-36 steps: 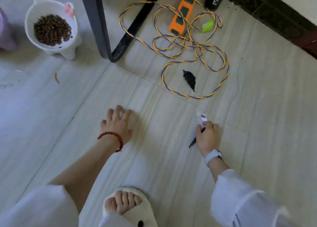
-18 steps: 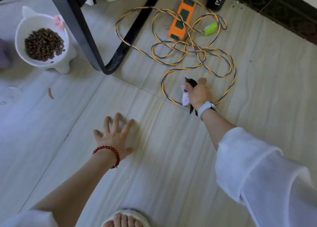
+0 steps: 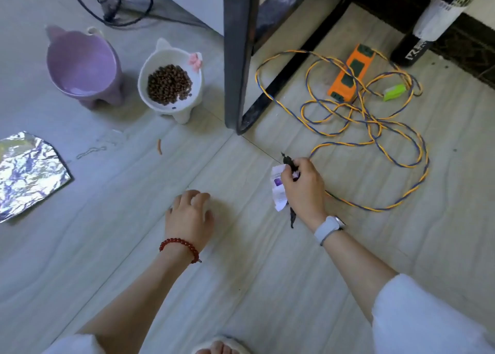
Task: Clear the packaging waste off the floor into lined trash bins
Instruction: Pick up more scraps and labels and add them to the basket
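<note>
The right hand (image 3: 304, 190) is pinching a small white and purple printed paper wrapper (image 3: 277, 190) together with thin black shreds of packaging (image 3: 289, 163) just above the pale tiled floor (image 3: 241, 286), beside the tangled orange and blue cord (image 3: 375, 139). The left hand (image 3: 188, 219) is resting on the floor, fingers (image 3: 199, 198) curled, holding nothing visible. A crumpled silver foil sheet (image 3: 26, 171) and a small orange scrap (image 3: 160, 146) are lying uncollected. No bin is showing, so I judge the clearing only partly done.
</note>
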`<state>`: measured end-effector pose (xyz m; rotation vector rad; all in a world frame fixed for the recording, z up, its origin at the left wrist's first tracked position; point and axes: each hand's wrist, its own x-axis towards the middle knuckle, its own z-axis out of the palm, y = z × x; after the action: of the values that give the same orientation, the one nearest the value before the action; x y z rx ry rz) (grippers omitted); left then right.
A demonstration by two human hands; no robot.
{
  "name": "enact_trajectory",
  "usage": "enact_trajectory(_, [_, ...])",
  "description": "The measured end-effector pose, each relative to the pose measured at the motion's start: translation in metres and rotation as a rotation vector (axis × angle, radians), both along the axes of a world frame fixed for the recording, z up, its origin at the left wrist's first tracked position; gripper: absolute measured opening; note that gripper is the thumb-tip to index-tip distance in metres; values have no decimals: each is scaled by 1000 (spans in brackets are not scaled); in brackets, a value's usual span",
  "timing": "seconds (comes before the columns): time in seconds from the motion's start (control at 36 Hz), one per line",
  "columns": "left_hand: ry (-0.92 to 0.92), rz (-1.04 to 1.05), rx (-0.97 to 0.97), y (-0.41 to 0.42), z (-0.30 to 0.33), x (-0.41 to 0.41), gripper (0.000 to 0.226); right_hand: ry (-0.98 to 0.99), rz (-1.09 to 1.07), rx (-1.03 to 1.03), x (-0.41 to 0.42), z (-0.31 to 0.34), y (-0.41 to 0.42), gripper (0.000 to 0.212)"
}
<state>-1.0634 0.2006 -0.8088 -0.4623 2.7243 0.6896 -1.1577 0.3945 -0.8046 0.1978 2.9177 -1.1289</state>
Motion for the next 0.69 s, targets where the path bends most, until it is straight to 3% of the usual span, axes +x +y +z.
enact_trajectory(0.11, [55,226,-143,-70,1,19,38,-58,247,-106,24,0,-82,7])
enact_trajectory(0.22, [7,346,-241,-140,0,26,57,-117,413,-74,37,-10,-140,9])
enact_trajectory(0.44, [-323,412,-206,-234,-21,35,83,-122,582,49,28,-16,-216,21])
enact_trajectory(0.58, [-64,506,-278,-211,-32,47,58,-176,529,96,-2,-21,-224,16])
enact_trajectory(0.69, [-36,578,-290,-201,-35,54,66,-252,438,131,-22,-23,-233,30])
